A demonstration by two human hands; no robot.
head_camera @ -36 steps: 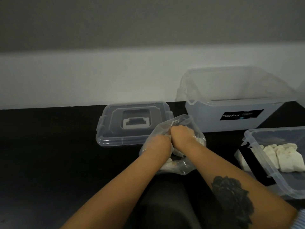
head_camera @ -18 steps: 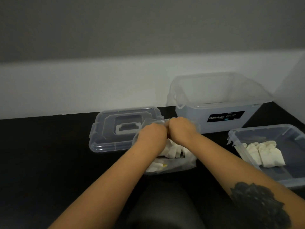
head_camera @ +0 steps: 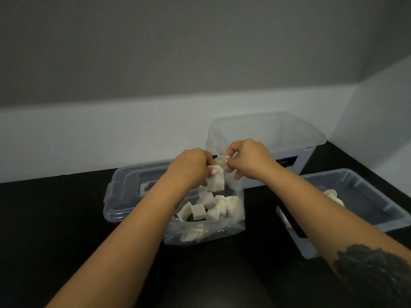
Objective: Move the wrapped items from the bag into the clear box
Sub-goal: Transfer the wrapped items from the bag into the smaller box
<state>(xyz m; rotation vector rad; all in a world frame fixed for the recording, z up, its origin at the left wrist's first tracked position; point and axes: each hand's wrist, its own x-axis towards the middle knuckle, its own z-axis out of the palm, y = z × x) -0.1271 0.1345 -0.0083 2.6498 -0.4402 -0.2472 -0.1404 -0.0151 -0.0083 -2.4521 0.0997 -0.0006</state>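
A clear plastic bag stands on the black table in front of me, holding several white wrapped items. My left hand and my right hand are raised above it, each pinching the bag's top edge. One white wrapped item hangs just under the fingers; which hand holds it I cannot tell. A low clear box lies at the right with a few wrapped items inside, partly hidden by my right forearm.
A taller clear box with a black label stands at the back against the white wall. A clear lid with a handle lies flat at the left behind my left arm. Walls meet in a corner at the right.
Both hands have lifted the bag's top edge upward, so the bag now stands taller and the items inside show. The view has shifted, moving the boxes rightward and lower.
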